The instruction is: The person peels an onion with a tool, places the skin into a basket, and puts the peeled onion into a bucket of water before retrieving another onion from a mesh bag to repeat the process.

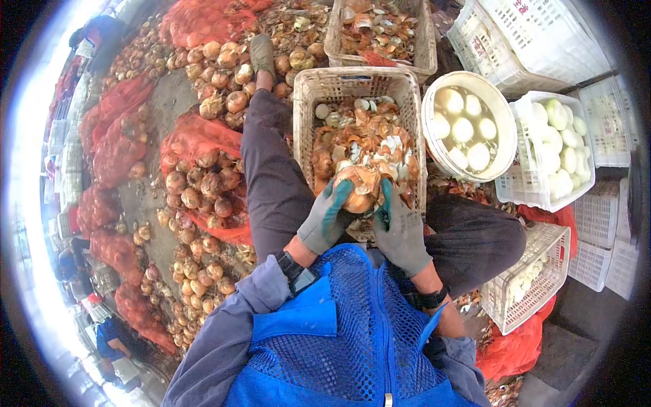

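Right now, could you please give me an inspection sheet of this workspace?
Surface: ground, strewn with unpeeled onions.
Job's things: onion, brown skin partly loose, held over the basket of skins.
Clutter: red net sacks; tub of peeled onions in water; white crate of peeled onions.
Hands: left hand and right hand, gloved, both grip the onion.
Cables: nothing seen.
Surroundings: another person at the left edge; empty crates to the right.

Red characters show on the big white plastic lattice crate (542,41) at the upper right, one near its top edge and another on its side wall, and both are too small and warped to read. Nothing else carries legible writing.
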Available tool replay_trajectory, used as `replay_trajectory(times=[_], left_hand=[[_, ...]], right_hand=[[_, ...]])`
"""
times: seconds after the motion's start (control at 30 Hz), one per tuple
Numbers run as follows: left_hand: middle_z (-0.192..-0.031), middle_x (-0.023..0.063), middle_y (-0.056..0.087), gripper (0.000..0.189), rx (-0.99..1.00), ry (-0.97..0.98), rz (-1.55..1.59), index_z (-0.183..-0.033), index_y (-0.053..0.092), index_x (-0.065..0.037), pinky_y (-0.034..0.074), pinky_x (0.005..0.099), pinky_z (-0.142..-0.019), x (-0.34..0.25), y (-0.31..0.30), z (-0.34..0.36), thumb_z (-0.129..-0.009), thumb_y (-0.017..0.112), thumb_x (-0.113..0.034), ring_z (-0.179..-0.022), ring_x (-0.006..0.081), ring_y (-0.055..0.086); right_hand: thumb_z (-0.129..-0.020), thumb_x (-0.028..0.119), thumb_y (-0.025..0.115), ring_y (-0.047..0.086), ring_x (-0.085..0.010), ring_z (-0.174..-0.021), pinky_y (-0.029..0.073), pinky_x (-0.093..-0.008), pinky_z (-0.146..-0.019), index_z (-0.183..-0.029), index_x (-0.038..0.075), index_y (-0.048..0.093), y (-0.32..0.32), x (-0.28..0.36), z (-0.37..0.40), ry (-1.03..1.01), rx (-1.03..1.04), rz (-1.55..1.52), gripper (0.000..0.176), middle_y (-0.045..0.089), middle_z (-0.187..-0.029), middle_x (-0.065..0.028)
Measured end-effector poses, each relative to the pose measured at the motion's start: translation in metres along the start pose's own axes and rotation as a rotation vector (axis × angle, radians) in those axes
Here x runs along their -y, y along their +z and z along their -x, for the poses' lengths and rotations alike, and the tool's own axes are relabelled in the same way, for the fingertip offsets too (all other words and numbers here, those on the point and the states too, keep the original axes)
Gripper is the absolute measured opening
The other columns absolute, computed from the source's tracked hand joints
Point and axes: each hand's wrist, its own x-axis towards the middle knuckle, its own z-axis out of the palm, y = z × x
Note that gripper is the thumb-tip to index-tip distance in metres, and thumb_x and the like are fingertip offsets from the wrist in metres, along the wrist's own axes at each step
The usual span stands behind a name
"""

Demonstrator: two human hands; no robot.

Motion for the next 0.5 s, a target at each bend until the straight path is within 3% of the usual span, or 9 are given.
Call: replay_trajectory(times=[0.13, 0.23, 0.33, 0.5], left_hand=[[-0.149, 0.0103, 0.063, 0.06, -0.043, 0.006, -0.003, -0.156, 0.052, -0.007, 0.057, 0.0431, -0.112, 0.002, 0.002, -0.001, -0.107, 0.074, -0.035, -0.133, 0.0247, 0.066], [-0.145, 0.0091, 0.065, 0.062, -0.123, 0.016, -0.12, -0.156, 0.053, -0.006, 0.056, 0.0379, -0.11, -0.001, 0.011, 0.005, -0.106, 0.076, -0.034, -0.128, 0.0215, 0.067], [-0.14, 0.0079, 0.067, 0.064, -0.204, 0.201, -0.492, -0.156, 0.053, -0.005, 0.056, 0.0325, -0.106, 0.01, 0.004, -0.002, -0.104, 0.079, -0.031, -0.124, 0.0179, 0.067], [-0.136, 0.0079, 0.069, 0.064, -0.268, 0.195, -0.383, -0.154, 0.055, -0.001, 0.056, 0.0309, -0.103, 0.009, 0.001, -0.007, -0.101, 0.082, -0.024, -0.118, 0.0163, 0.067]], right_hand=[[-0.098, 0.017, 0.069, 0.073, -0.0424, -0.107, 0.059, -0.051, -0.086, -0.164, -0.006, 0.038, 0.004, -0.002, -0.001, 0.011, 0.021, -0.024, 0.076, 0.071, -0.128, -0.0296], [-0.099, 0.017, 0.068, 0.074, -0.0435, -0.098, 0.059, -0.0524, -0.084, -0.163, -0.007, 0.037, 0.016, -0.011, -0.002, -0.014, 0.009, -0.028, 0.076, 0.072, -0.12, -0.0294], [-0.098, 0.015, 0.067, 0.074, -0.0436, -0.097, 0.059, -0.0523, -0.083, -0.163, -0.008, 0.036, 0.025, -0.015, -0.008, 0.072, 0.071, -0.038, 0.076, 0.073, -0.117, -0.0298], [-0.093, 0.007, 0.072, 0.074, -0.0443, -0.093, 0.058, -0.0526, -0.08, -0.162, -0.004, 0.04, 0.032, -0.013, -0.012, 0.056, -0.006, -0.047, 0.077, 0.073, -0.112, -0.0299]])
